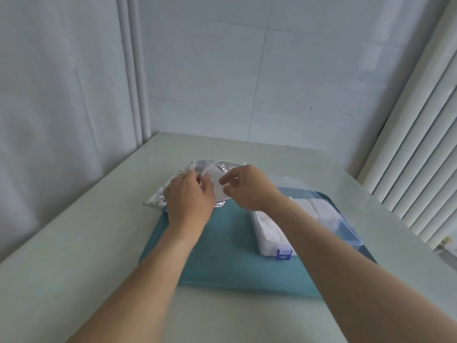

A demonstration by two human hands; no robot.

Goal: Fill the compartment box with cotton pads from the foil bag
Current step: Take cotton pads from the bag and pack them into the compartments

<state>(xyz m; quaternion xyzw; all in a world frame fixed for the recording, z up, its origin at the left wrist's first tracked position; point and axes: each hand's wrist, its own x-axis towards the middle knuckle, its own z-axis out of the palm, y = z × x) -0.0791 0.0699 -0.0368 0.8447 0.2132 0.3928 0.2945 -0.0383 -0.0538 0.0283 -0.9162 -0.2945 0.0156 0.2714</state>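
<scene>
Where our two bare forearms reach out over the near edge of the pale table [74, 243], they cross a teal rectangular cloth mat [230, 246] spread at its middle. On the mat's right half lies the clear plastic compartment box [272, 233] with a blue latch [284, 254] on its near end; its transparent lid [343, 219] is folded open toward the table's right edge. The compartments we can see hold white cotton pads, though our right forearm hides part of the box.

Beyond the mat's far left corner, the crinkled silver foil bag [158, 198] rests on the table, partly over the mat's edge. Small blue printing shows near its top, too blurred for us to read. Our left hand [189, 196] lies over the bag with fingers curled at its opening, gripping the foil. Our right hand [247, 186] pinches a round white cotton pad [217, 185] between thumb and fingertips at the bag's mouth, just beside the left hand.

Behind the table's far edge stands a white tiled wall, with a white curtain at left and white vertical blinds at right.
</scene>
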